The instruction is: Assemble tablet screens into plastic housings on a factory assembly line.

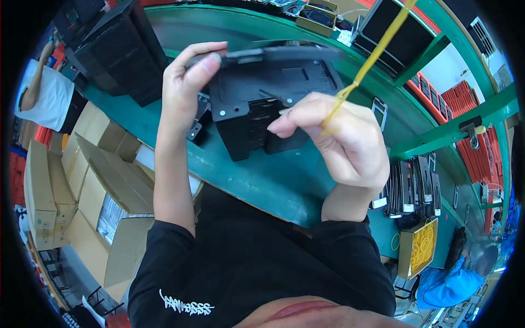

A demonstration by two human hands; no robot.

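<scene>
My left hand (194, 71) grips the near left corner of a thin black panel (290, 53), its thumb on top. The panel is seen nearly edge-on and lies over a black stack of plastic trays (232, 131) on the bench. My right hand (342, 134) is at the stack's near right side, its fingers curled and thumb and forefinger pointing toward a slotted opening. What those fingers hold, if anything, is hidden. A yellow band (383, 46) comes down from above and crosses in front of my right hand.
Tall black stacks (117, 54) stand at left on the green bench (240, 177). Open cardboard boxes (115, 175) are at lower left. At right are black-framed parts (413, 186), a box of yellow rubber bands (424, 246) and a green post (448, 134). Two other people are nearby.
</scene>
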